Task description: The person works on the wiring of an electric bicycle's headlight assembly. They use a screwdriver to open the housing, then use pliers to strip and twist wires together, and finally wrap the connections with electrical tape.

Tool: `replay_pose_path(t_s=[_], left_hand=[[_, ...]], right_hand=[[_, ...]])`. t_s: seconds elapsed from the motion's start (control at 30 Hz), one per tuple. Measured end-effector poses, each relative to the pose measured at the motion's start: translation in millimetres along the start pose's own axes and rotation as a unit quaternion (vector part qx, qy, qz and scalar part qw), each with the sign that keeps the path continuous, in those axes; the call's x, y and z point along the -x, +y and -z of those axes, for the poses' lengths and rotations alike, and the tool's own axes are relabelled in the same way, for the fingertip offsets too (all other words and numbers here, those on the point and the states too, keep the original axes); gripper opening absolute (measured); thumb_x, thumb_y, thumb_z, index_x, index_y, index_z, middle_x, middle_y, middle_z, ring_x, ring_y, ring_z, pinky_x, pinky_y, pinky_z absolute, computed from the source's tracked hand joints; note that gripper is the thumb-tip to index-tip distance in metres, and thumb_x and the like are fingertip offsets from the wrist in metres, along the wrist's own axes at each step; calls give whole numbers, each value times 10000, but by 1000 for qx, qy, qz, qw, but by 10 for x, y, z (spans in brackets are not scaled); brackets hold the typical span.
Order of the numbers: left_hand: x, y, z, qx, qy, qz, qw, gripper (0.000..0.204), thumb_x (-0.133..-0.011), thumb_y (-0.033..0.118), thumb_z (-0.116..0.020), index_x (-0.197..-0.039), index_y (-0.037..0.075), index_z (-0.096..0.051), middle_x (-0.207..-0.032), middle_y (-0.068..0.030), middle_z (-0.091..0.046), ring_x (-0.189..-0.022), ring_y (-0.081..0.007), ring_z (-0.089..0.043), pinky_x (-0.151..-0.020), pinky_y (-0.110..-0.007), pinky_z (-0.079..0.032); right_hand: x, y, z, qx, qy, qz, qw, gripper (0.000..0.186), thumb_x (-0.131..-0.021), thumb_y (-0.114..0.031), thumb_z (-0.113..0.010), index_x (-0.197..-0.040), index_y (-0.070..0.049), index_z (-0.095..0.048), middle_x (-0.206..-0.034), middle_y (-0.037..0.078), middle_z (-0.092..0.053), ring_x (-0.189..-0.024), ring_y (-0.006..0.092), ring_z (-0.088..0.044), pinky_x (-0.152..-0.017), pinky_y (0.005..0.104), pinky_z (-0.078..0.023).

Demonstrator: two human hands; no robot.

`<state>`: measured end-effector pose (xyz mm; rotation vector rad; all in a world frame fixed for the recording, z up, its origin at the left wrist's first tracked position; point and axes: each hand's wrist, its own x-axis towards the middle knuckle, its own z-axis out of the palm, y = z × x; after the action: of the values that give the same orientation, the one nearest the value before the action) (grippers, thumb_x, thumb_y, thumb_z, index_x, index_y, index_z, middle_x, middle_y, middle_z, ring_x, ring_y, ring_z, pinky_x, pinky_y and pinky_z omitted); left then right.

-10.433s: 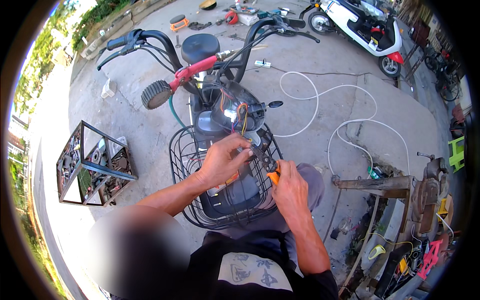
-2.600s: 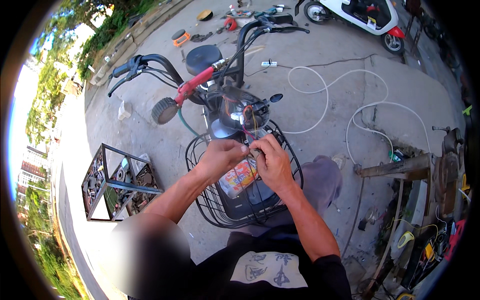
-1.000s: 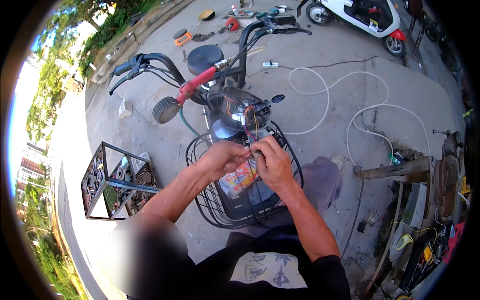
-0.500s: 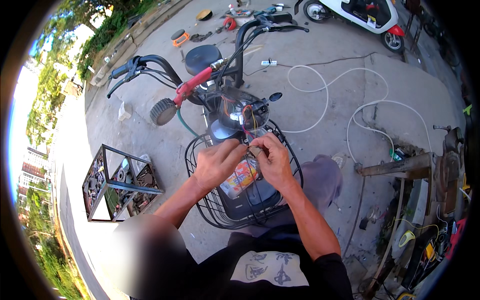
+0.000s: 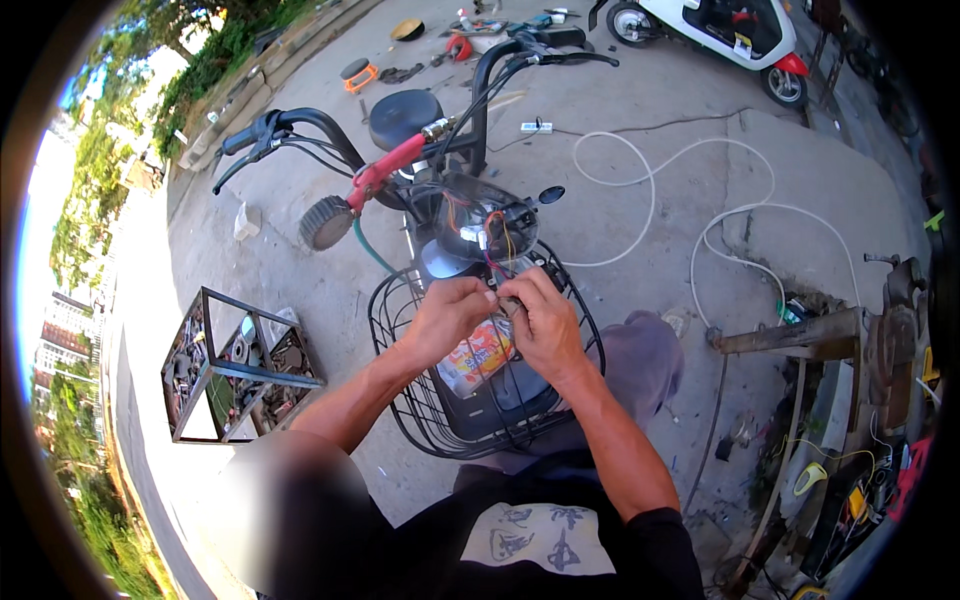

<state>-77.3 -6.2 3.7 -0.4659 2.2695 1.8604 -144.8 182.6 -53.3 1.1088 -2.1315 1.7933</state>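
My left hand (image 5: 452, 318) and my right hand (image 5: 543, 322) meet above the front basket (image 5: 383, 345) of a two-wheeler, their fingertips nearly touching. Both are closed in a pinch on thin wires (image 5: 492, 264), which run down from an open dark front housing (image 5: 455, 222). The wire ends are mostly hidden by my fingers. Orange and yellow wires and white connectors (image 5: 472, 234) show inside the housing. Below my hands, a colourful printed plastic package (image 5: 475, 362) lies in the basket. A red-handled tyre inflator (image 5: 385, 170) with a round black gauge rests across the handlebar area.
At left stands a metal-framed rack (image 5: 255, 370) full of parts. A pale hose (image 5: 655, 190) loops over the ground at right, near a workbench with a vise (image 5: 895, 310). A white scooter (image 5: 720, 25) is parked at the far right. Tools and a stool lie farther back.
My left hand has shifted slightly right, and its fingers have closed in toward my right hand. My right fingers have curled tighter, covering the small brownish piece that showed before.
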Motion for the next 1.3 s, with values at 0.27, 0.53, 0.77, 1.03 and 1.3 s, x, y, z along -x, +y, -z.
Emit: replay_pose_path(t_s=[0.27, 0.53, 0.77, 1.03, 1.3], left_hand=[[18, 0, 91, 151, -11, 108, 983, 213, -1114, 183, -709, -1142, -22, -758, -818, 0, -664, -556, -61, -498, -495, -239, -380], [211, 199, 68, -545, 150, -402, 720, 306, -891, 168, -892, -1153, 84, -758, -984, -36, -697, -679, -171, -718, -579, -308, -546], [89, 56, 93, -605, 146, -474, 623, 283, -877, 142, -880, -1130, 104, -760, -1005, -26, -709, -721, -174, -737, -578, -316, -550], [-9, -192, -53, -107, 91, -73, 987, 156, -1082, 159, -675, -1038, 20, -734, -848, -34, -654, -598, -86, -590, -483, -289, -420], [43, -147, 84, -125, 37, -84, 988, 143, -1083, 146, -723, -1075, 7, -758, -893, -5, -687, -663, -105, -630, -571, -298, -480]], right_hand=[[-9, 16, -29, -77, -11, -66, 995, 229, -939, 110, -626, -1128, -7, -678, -1068, 149, -648, -968, 387, -726, -821, 447, -585], [-14, 89, -25, -113, -13, -98, 989, 206, -964, 114, -637, -1135, 12, -690, -1058, 140, -663, -952, 329, -742, -829, 399, -587], [-32, 15, -23, -95, -26, -114, 989, 201, -969, 89, -664, -1147, 1, -691, -1059, 140, -668, -951, 341, -747, -814, 415, -589], [6, -74, -56, 64, 14, 11, 998, 321, -868, 142, -654, -1138, -28, -694, -1064, 134, -654, -940, 390, -727, -784, 465, -586], [10, -27, -64, -21, -6, -45, 999, 289, -903, 140, -607, -1133, -15, -689, -1068, 144, -657, -950, 395, -727, -815, 453, -588]])
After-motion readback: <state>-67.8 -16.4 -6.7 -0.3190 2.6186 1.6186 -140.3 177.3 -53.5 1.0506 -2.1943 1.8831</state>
